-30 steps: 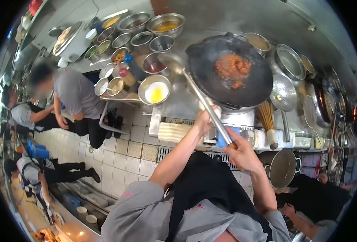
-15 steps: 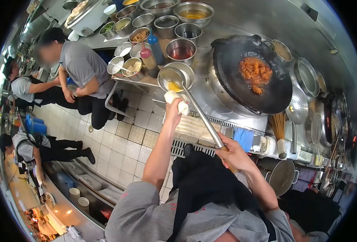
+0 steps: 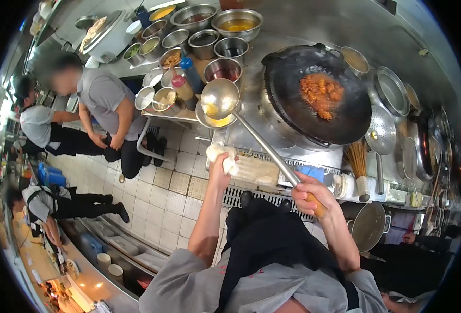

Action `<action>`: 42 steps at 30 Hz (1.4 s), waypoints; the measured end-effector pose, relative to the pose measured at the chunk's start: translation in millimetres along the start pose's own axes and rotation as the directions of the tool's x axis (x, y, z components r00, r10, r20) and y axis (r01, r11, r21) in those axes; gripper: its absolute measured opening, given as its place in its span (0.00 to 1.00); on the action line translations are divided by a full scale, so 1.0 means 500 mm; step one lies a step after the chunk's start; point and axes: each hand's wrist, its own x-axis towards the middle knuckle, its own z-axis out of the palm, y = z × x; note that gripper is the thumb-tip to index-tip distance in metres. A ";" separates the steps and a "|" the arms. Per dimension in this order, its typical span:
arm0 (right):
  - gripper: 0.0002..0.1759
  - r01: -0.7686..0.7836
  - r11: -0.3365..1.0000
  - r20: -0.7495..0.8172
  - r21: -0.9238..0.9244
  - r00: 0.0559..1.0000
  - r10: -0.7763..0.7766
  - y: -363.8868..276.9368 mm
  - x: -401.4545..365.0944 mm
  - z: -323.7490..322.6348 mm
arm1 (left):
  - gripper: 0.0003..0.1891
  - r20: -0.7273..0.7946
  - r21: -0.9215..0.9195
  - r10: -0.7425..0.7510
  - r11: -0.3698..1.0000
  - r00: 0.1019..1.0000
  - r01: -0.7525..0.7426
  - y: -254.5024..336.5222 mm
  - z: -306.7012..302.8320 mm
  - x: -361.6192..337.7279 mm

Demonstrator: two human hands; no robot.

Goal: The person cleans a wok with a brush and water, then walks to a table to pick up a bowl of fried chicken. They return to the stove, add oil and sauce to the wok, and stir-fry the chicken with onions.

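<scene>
My right hand (image 3: 311, 195) is wrapped round the wooden end of a long metal ladle (image 3: 264, 143). The ladle's round bowl hangs just above a metal bowl (image 3: 203, 119) with yellow liquid in it. My left hand (image 3: 223, 166) grips a crumpled white cloth (image 3: 221, 154), a little below that bowl and apart from it. Glazed reddish-brown pieces (image 3: 321, 93) lie in a black wok (image 3: 353, 117) on the stove, with light steam over them.
Several metal bowls of sauces, such as a red one (image 3: 223, 70), and squeeze bottles (image 3: 183, 87) stand behind. A perforated skimmer (image 3: 380, 130) and a bamboo brush (image 3: 356, 161) are right of the wok. Co-workers (image 3: 105, 99) stand at the left.
The ladle's bowl has risen and moved off the metal bowl's inside. My right hand has shifted right and now holds the wooden end. The cloth in my left hand is lower, away from the bowl.
</scene>
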 end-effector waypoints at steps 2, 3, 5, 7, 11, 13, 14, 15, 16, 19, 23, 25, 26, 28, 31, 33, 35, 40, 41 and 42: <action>0.29 0.044 0.997 0.033 0.065 0.998 -0.046 -0.003 -0.037 -0.021 | 0.18 0.012 0.011 -0.027 1.000 1.000 0.027 -0.015 0.005 -0.026; 0.29 0.078 0.994 0.031 0.073 0.996 -0.080 -0.004 -0.060 -0.029 | 0.18 0.027 0.014 -0.042 0.999 0.999 0.042 -0.024 0.010 -0.035; 0.30 0.158 0.982 -0.006 0.102 0.987 -0.158 -0.010 -0.109 -0.035 | 0.18 0.055 0.058 -0.101 0.993 0.993 0.098 -0.033 0.039 -0.059; 0.30 0.258 0.962 -0.120 -0.089 0.956 -0.268 -0.024 -0.157 -0.029 | 0.18 0.107 0.058 -0.142 0.989 0.984 0.136 -0.062 0.064 -0.061; 0.33 0.331 0.782 -0.252 -0.529 0.818 -0.517 -0.066 -0.229 0.002 | 0.21 0.222 0.095 -0.251 0.967 0.942 0.235 -0.111 0.155 -0.059; 0.34 0.270 0.638 -0.264 -0.722 0.744 -0.614 -0.090 -0.250 0.009 | 0.24 0.296 0.112 -0.328 0.945 0.897 0.308 -0.141 0.186 -0.033; 0.35 0.219 0.591 -0.306 -0.776 0.690 -0.656 -0.098 -0.256 0.006 | 0.24 0.295 0.130 -0.318 0.947 0.901 0.292 -0.151 0.216 -0.030; 0.35 0.222 0.558 -0.294 -0.800 0.665 -0.686 -0.106 -0.261 0.002 | 0.25 0.293 0.147 -0.306 0.951 0.906 0.273 -0.164 0.256 -0.028; 0.36 0.223 0.523 -0.280 -0.823 0.641 -0.714 -0.113 -0.266 0.000 | 0.25 0.291 0.162 -0.292 0.954 0.911 0.253 -0.171 0.289 -0.022; 0.35 0.216 0.419 -0.238 -0.882 0.563 -0.792 -0.126 -0.291 0.021 | 0.28 0.333 0.223 -0.398 0.914 0.855 0.339 -0.187 0.357 0.010; 0.36 0.219 0.378 -0.228 -0.900 0.501 -0.835 -0.117 -0.334 0.041 | 0.31 0.320 0.324 -0.484 0.864 0.815 0.386 -0.218 0.411 0.032; 0.36 0.237 0.389 -0.245 -0.890 0.470 -0.848 -0.101 -0.347 0.055 | 0.23 0.269 0.282 -0.485 0.866 0.832 0.414 -0.235 0.436 0.044; 0.36 0.247 0.394 -0.252 -0.886 0.456 -0.853 -0.093 -0.349 0.058 | 0.19 0.238 0.218 -0.511 0.857 0.826 0.468 -0.249 0.443 0.069; 0.37 0.269 0.376 -0.235 -0.887 0.437 -0.868 -0.074 -0.352 0.050 | 0.11 0.172 0.084 -0.565 0.824 0.807 0.560 -0.273 0.453 0.118; 0.36 0.285 0.357 -0.220 -0.890 0.416 -0.882 -0.036 -0.357 0.029 | 0.04 0.117 0.101 -0.519 0.854 0.847 0.510 -0.257 0.443 0.053; 0.36 0.275 0.270 -0.141 -0.923 0.411 -0.901 0.000 -0.367 -0.020 | 0.04 0.046 0.073 -0.490 0.871 0.871 0.486 -0.200 0.485 -0.080; 0.37 0.350 0.385 -0.206 -0.854 0.452 -0.868 0.056 -0.365 -0.044 | 0.07 0.026 0.114 -0.512 0.855 0.859 0.506 -0.175 0.471 -0.142; 0.37 0.110 0.344 -0.267 -0.932 0.433 -0.861 0.152 -0.315 -0.167 | 0.10 0.018 0.171 -0.597 0.792 0.802 0.586 -0.136 0.478 -0.147; 0.38 0.061 0.341 -0.281 -0.938 0.442 -0.852 0.149 -0.321 -0.156 | 0.10 0.012 0.192 -0.606 0.782 0.795 0.593 -0.134 0.470 -0.164; 0.38 0.011 0.337 -0.295 -0.942 0.455 -0.840 0.145 -0.326 -0.149 | 0.10 0.003 0.207 -0.613 0.774 0.790 0.599 -0.130 0.468 -0.178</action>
